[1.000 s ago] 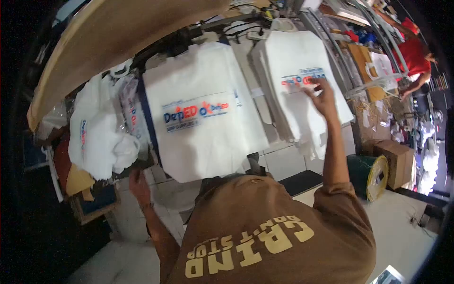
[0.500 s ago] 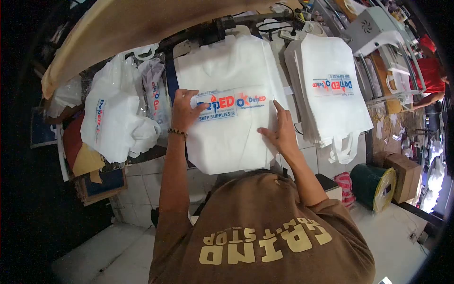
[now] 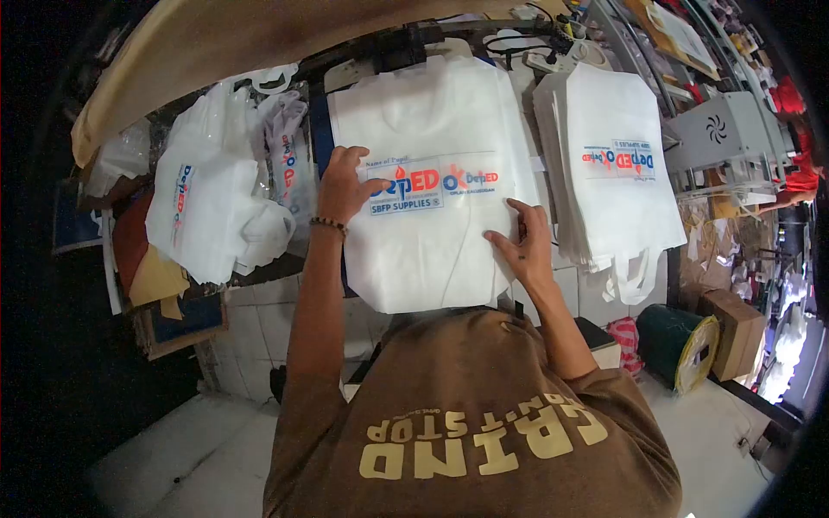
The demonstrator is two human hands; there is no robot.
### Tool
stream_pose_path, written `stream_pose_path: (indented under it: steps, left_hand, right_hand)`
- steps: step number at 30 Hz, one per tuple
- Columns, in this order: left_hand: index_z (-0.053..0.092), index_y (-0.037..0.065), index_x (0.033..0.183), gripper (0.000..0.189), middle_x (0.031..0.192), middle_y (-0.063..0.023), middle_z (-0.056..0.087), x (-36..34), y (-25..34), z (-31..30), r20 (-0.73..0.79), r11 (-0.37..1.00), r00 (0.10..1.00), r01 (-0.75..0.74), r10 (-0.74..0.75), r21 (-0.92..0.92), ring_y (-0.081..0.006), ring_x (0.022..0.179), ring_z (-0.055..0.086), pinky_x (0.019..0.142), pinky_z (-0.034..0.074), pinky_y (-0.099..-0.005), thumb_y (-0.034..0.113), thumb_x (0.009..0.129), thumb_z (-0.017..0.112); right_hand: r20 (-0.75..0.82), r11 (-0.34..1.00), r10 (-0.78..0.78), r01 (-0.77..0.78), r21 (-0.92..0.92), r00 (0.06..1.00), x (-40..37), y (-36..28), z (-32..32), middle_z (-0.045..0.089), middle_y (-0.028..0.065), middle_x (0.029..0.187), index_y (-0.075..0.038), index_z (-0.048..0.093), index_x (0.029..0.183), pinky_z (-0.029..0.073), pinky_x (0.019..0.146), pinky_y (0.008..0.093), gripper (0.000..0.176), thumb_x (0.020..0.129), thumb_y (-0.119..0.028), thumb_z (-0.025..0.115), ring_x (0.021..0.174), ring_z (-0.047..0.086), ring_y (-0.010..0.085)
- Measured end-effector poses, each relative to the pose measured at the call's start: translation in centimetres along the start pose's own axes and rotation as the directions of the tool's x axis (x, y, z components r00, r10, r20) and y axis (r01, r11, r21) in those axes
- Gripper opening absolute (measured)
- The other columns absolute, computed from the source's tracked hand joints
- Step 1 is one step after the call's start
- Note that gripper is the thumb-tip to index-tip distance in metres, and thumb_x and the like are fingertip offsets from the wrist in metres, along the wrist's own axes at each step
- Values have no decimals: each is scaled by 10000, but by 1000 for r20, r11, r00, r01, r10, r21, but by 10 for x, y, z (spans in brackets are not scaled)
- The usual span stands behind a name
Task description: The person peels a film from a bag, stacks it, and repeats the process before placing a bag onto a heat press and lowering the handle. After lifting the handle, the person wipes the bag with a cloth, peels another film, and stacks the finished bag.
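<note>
A white printed bag (image 3: pixel 423 250) lies flat in front of me, on top of other white bags. My left hand (image 3: pixel 347 186) rests at its left side, thumb stretched over the blue and red print, fingers apart. At the right edge of the bag is my right hand (image 3: pixel 525 242), its thumb and index finger spread and touching the edge. Neither hand grips anything. To the right lies a stack of white printed bags (image 3: pixel 604 198), handles toward me. More white bags (image 3: pixel 203 207) are heaped at the left.
Plastic-wrapped printed bags (image 3: pixel 289 160) lie left of the centre bag. Behind are a power strip (image 3: pixel 553 60) and cables. At the right stand a grey machine (image 3: pixel 712 134), a green drum (image 3: pixel 669 337) and a cardboard box (image 3: pixel 732 332). A person in red (image 3: pixel 803 160) is at the far right.
The view has shifted slightly. My right hand has slid a little down the bag's right edge, its fingers more bent. My left hand stays near the print, at the left side.
</note>
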State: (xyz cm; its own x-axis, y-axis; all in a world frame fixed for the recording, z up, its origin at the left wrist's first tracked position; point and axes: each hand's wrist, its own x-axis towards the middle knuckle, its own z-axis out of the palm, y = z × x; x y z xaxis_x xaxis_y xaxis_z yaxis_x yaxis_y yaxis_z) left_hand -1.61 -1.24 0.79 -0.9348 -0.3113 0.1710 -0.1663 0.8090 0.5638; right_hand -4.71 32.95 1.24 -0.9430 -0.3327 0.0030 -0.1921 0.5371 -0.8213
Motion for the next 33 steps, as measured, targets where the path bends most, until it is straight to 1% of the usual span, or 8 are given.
stream_pose_path:
  steps: [5,12,14,17,19,20,22,33]
  left_hand:
    - [650,27,1004,527,1013,-131,582,-1,-2,-1,-41,993,994,-100,103,63,-313,912,631,809,545,-400,199,592,930]
    - [649,27,952,348,977,-134,611,10,-9,-2,56,997,998,38,-34,-73,-279,900,673,755,564,-372,95,690,867]
    - [649,24,947,295,958,-130,627,11,-14,3,54,991,997,60,-53,-123,-266,887,680,739,567,-361,58,724,838]
    - [661,17,967,222,914,-124,657,-4,3,8,-22,985,995,93,-97,-143,-246,856,687,724,572,-341,-4,776,773]
    - [697,37,960,180,882,-96,673,-15,8,18,-264,997,964,13,-32,-75,-246,864,676,746,553,-358,10,790,749]
    - [697,37,960,180,882,-96,673,-19,9,20,-263,997,964,14,-33,-75,-246,864,676,746,553,-358,10,790,749]
    - [730,73,923,144,876,-58,664,-26,13,24,-323,945,904,-200,279,259,-246,838,650,745,515,-385,34,786,743]
    - [749,112,874,147,844,-14,643,-51,38,37,-369,932,864,-261,342,252,-228,810,613,737,463,-388,45,745,764]
  right_hand:
    - [-11,999,-41,41,1,999,2,4,2,564,147,1039,-48,608,1267,489,830,398,645,701,-188,883,949,576,309]
    - [-8,997,-70,70,-21,998,5,14,3,567,154,1023,-41,609,1261,486,828,416,647,693,-185,883,940,571,336]
    - [-43,991,-134,133,-34,990,5,17,5,516,98,940,-33,617,1260,458,719,353,657,691,-204,897,815,505,228]
    - [-67,986,-162,159,-47,985,4,18,6,519,99,947,-33,623,1250,458,713,352,641,696,-207,896,817,508,227]
    - [-69,988,-153,152,-21,986,4,16,5,521,98,946,-32,631,1238,456,710,347,621,701,-201,893,816,509,224]
    - [-73,989,-145,146,7,987,3,16,5,522,97,944,-32,639,1226,453,708,342,601,706,-194,891,815,510,221]
    - [-79,988,-155,156,1,985,3,14,4,525,96,945,-30,645,1215,451,703,336,582,710,-184,888,812,512,218]
    - [-119,975,-223,223,-16,968,1,18,7,535,93,947,-31,655,1197,449,683,329,547,711,-142,880,782,522,209]
